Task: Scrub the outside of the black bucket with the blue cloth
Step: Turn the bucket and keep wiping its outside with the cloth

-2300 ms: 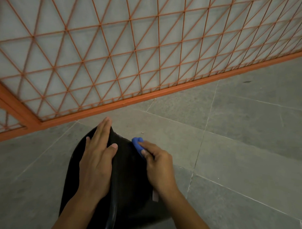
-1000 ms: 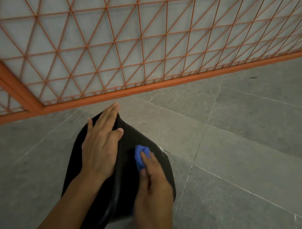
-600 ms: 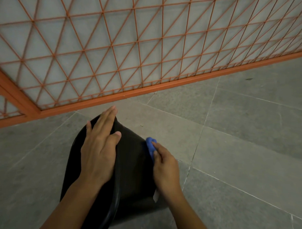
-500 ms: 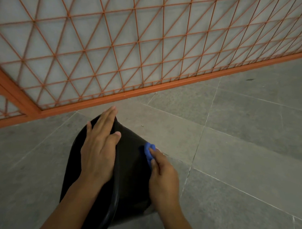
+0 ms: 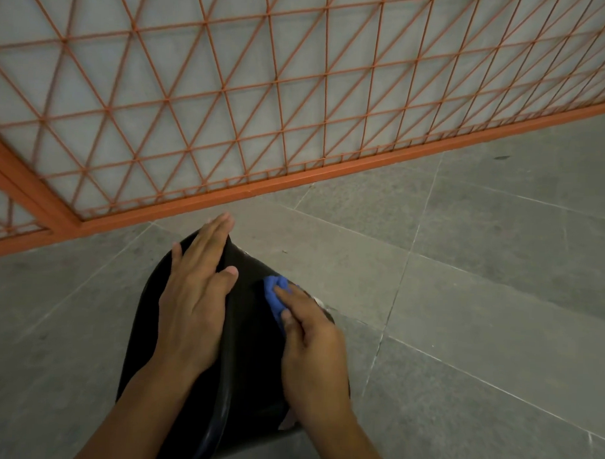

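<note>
Pressed under the fingers of the right hand (image 5: 312,346), the small bunched blue cloth (image 5: 275,292) lies against the right side of the round black plastic bucket (image 5: 249,330); only its far end shows past the fingertips, and the rest is hidden under the palm. The left hand (image 5: 192,304) lies flat and spread on the upper wall of the bucket, fingers together and pointing far, thumb out to the right, holding nothing but steadying the bucket. The bucket lies on its side on the grey tiled floor (image 5: 479,321), near the person, with a glossy rim or edge running toward the bottom of the view.

I judge the bucket is empty and light, so it can roll or slide on the smooth tiles when rubbed; the flat left palm should press it down. Its wall looks stiff but perhaps slightly flexible, and slippery if wet. The cloth is soft and folds easily, so it is better kept bunched under the fingers.

Farther away, an orange metal lattice fence (image 5: 299,92) stands along the floor.
</note>
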A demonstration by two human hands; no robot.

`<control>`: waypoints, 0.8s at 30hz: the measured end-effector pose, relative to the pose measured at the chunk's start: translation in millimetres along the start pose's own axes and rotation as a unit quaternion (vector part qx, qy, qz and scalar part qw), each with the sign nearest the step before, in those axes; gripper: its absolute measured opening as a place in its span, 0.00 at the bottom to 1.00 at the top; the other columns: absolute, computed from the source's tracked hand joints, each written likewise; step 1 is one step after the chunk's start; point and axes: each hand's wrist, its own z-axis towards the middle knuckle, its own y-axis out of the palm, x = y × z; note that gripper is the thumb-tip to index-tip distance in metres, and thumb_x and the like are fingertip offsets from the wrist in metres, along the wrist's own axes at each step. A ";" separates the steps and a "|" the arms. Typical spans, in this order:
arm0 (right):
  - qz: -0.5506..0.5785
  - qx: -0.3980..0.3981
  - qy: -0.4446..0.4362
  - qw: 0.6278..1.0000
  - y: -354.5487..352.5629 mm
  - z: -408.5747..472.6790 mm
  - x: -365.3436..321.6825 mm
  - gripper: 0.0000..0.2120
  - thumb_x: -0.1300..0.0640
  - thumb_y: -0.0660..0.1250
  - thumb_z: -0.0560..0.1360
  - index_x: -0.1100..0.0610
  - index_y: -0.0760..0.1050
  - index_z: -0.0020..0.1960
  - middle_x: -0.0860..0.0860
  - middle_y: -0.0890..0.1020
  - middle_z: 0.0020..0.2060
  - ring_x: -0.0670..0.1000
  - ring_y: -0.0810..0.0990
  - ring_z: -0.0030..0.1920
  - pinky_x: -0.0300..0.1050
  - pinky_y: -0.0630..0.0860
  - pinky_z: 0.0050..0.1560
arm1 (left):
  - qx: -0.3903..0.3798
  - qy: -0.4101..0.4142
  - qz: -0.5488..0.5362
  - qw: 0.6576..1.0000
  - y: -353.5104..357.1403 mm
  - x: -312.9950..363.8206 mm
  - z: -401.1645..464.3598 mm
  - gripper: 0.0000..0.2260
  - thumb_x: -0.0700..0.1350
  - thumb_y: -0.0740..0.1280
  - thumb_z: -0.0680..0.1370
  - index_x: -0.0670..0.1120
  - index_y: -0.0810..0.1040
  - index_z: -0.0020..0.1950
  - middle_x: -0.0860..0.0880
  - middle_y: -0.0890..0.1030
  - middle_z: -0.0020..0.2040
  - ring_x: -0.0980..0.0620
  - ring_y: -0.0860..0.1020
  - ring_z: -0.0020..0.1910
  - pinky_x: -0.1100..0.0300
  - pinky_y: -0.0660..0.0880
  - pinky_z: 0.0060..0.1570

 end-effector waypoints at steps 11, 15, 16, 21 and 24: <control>-0.046 0.008 0.062 0.997 -15.0 32.4 54.9 0.15 0.63 0.58 0.78 0.54 0.75 0.61 0.47 0.79 0.57 0.41 0.74 0.55 0.17 0.61 0.51 | 0.007 0.000 -0.009 1.000 0.3 -0.9 0.3 0.27 0.45 0.53 0.72 0.55 0.61 0.73 0.64 0.61 0.72 0.74 0.55 0.70 0.60 0.41 0.76; -0.032 -0.027 0.005 0.999 -11.5 37.8 53.1 0.14 0.63 0.58 0.78 0.54 0.76 0.59 0.42 0.77 0.55 0.34 0.71 0.54 0.16 0.60 0.52 | 0.014 -0.011 -0.015 1.000 -3.6 -5.0 1.9 0.27 0.45 0.54 0.72 0.54 0.62 0.72 0.60 0.63 0.73 0.69 0.57 0.72 0.57 0.44 0.76; -0.048 -0.044 0.013 0.998 -13.3 46.7 55.3 0.14 0.63 0.57 0.78 0.55 0.76 0.59 0.46 0.78 0.57 0.38 0.73 0.56 0.19 0.62 0.53 | 0.016 -0.012 -0.016 1.000 -4.5 -5.5 2.3 0.27 0.45 0.54 0.72 0.55 0.62 0.71 0.60 0.63 0.73 0.69 0.57 0.72 0.57 0.44 0.76; -0.134 -0.069 0.079 0.985 -27.0 59.1 71.1 0.15 0.63 0.55 0.79 0.56 0.74 0.62 0.53 0.77 0.61 0.51 0.74 0.61 0.35 0.65 0.59 | 0.009 -0.003 0.017 1.000 -0.8 -3.5 5.2 0.27 0.47 0.53 0.73 0.53 0.61 0.74 0.60 0.62 0.73 0.75 0.54 0.69 0.63 0.40 0.75; -0.094 -0.035 0.042 0.994 -18.3 39.0 66.5 0.16 0.63 0.56 0.78 0.53 0.74 0.62 0.46 0.77 0.60 0.42 0.72 0.60 0.23 0.60 0.58 | 0.010 -0.008 0.008 1.000 -2.9 -5.7 5.8 0.27 0.46 0.53 0.73 0.54 0.62 0.73 0.61 0.62 0.73 0.75 0.55 0.69 0.62 0.41 0.75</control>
